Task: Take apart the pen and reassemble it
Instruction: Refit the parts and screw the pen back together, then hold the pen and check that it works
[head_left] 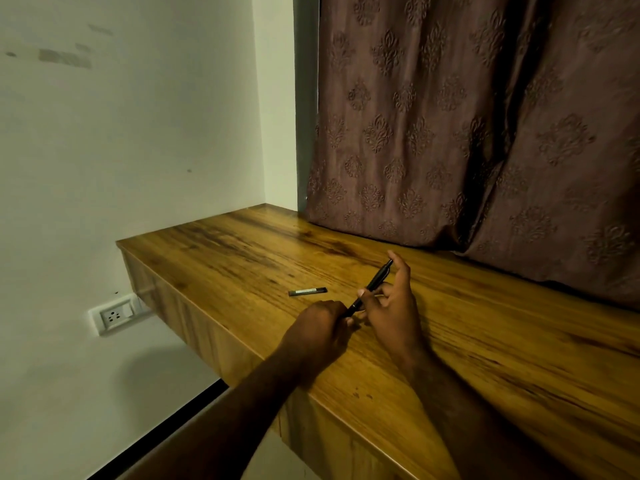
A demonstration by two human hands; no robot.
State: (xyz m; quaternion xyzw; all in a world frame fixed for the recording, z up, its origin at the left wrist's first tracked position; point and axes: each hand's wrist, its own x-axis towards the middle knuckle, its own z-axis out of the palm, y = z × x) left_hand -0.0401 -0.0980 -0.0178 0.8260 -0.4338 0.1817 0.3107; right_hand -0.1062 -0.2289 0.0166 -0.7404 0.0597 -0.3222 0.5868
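Holding the black pen (372, 287) between them, both hands sit just above the wooden desk (242, 258). The left hand (320, 329) is clenched round the pen's lower end, its fingers curled so that this end is hidden inside the fist. The right hand (393, 306) grasps the barrel just above that, with the thumb pressed on the near side and the fingers curled behind. One of its fingers stands straighter, up beside the pen's upper end. Whether the two grips touch each other I cannot tell.

From the grips the pen slants up and away to the right, its upper end free and clear of the desk top. To the left of the grips and a little farther from the person, a short black piece (308, 292) with a pale label lies flat on the desk, apart from both hands. It is too small to tell whether it is the pen's cap or some other part.

Beyond the grips, at the desk's far edge, a brown patterned curtain (467, 133) hangs down onto the desk top. Off to the left of the grips and lower than the desk top, a white wall socket (112, 317) sits on the pale wall (138, 133).
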